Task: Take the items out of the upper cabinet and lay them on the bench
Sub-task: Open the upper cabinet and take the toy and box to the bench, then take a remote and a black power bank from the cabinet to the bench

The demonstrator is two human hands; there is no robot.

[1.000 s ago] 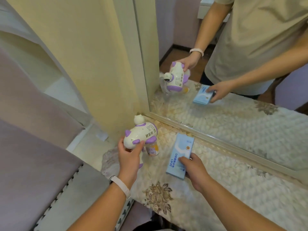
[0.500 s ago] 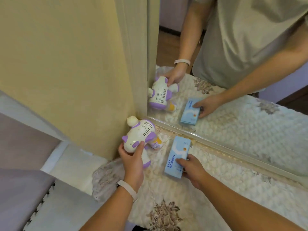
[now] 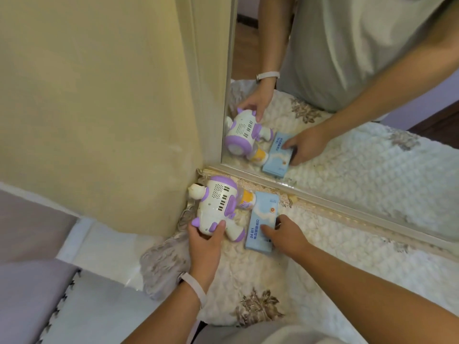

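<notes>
A white and purple toy (image 3: 218,207) with a small orange bottle on its underside lies on its side on the quilted bench cover (image 3: 323,264), in the corner by the yellow wall. My left hand (image 3: 205,240) grips its rear end. Beside it on the right lies a flat light-blue box (image 3: 260,220) with dark print, flat on the cover. My right hand (image 3: 285,234) rests on the box's right edge with the fingers over it. The upper cabinet is out of view.
A framed mirror (image 3: 347,120) stands along the back of the bench and shows the reflected toy, box, hands and a person's torso. A yellow wall (image 3: 99,108) closes the left side. Below left are a white ledge (image 3: 104,249) and grey padding (image 3: 32,294).
Both hands have lowered the toy and the box onto the bench cover and pushed them toward the mirror corner. The camera has tilted further down.
</notes>
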